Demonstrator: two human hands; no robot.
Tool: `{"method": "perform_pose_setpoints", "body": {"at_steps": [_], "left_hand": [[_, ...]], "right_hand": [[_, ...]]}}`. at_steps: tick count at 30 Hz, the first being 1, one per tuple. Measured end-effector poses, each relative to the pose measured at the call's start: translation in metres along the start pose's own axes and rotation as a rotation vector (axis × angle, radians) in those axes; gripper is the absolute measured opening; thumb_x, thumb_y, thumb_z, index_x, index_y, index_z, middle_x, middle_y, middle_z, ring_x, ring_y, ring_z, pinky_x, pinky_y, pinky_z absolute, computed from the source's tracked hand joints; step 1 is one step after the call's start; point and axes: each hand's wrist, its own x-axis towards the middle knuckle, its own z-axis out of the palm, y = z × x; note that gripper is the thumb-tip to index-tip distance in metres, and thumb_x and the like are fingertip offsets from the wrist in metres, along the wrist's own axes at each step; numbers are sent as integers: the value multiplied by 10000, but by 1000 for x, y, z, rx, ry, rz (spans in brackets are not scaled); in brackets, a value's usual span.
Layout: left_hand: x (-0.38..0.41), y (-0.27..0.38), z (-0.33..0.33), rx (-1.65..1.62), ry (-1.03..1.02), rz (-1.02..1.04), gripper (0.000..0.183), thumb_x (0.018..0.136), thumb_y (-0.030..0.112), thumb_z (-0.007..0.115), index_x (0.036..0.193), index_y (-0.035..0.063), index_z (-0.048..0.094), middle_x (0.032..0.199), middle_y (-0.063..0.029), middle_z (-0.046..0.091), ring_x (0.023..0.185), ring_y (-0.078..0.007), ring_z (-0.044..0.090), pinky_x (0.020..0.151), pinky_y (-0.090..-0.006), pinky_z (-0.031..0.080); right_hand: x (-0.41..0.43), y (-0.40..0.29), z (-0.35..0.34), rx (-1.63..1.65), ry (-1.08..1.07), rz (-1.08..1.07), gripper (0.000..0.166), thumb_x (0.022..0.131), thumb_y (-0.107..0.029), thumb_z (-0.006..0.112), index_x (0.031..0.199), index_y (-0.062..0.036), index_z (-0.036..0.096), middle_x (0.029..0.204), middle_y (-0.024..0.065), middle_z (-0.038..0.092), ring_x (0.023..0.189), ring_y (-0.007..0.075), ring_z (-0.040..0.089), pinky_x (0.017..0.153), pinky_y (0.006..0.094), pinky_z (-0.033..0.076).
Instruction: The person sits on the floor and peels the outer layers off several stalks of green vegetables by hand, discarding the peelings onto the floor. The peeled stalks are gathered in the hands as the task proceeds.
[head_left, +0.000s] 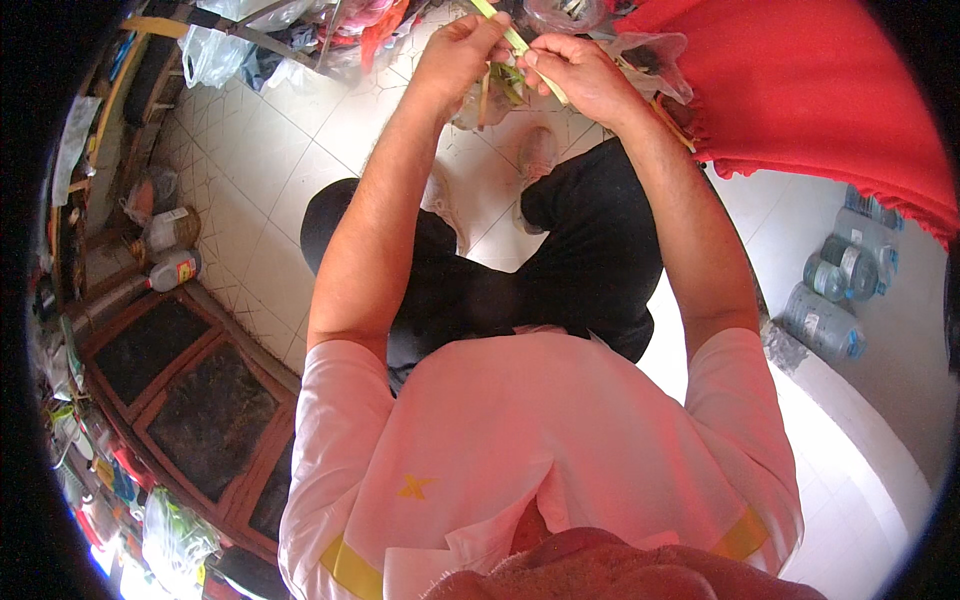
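Observation:
A pale green stalk (517, 43), possibly a vegetable stem, runs slantwise through both hands at the top of the view. My left hand (463, 58) grips its upper part between thumb and fingers. My right hand (574, 73) pinches it farther down, and the lower end sticks out below that hand. Just beneath the hands is a clear plastic bag (484, 109) with green and yellowish plant pieces in it. My hands partly hide the bag and its contents.
A red cloth (795, 82) covers a surface at right. Several large plastic water bottles (825, 321) lie beyond it on the floor. A dark-panelled wooden cabinet (214, 416), a jug (175, 271) and a jar (171, 229) are at left. Plastic bags (214, 56) hang at upper left.

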Motion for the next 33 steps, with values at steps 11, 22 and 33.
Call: {"method": "perform_pose_setpoints", "body": {"at_steps": [11, 22, 33], "left_hand": [[-10, 5, 9, 12, -70, -88, 407, 998, 398, 678, 1036, -4, 731, 913, -50, 751, 808, -109, 647, 758, -278, 520], [-24, 24, 21, 67, -99, -109, 397, 990, 425, 668, 968, 35, 743, 844, -22, 704, 753, -93, 608, 679, -251, 465], [-17, 9, 16, -27, -71, -139, 412, 1034, 399, 607, 903, 33, 745, 780, -21, 714, 660, -86, 575, 591, -263, 447]], "right_hand": [[-1, 10, -4, 13, 141, -49, 339, 1039, -343, 597, 1022, -29, 723, 769, -31, 606, 700, 64, 530, 632, 262, 455], [9, 23, -3, -196, 298, -96, 368, 1053, -354, 583, 966, -22, 718, 749, -5, 650, 674, 63, 539, 615, 274, 451], [7, 22, -5, -176, 383, -1, 481, 1050, -452, 557, 949, -2, 691, 695, -4, 589, 645, 94, 533, 600, 304, 447]]}}
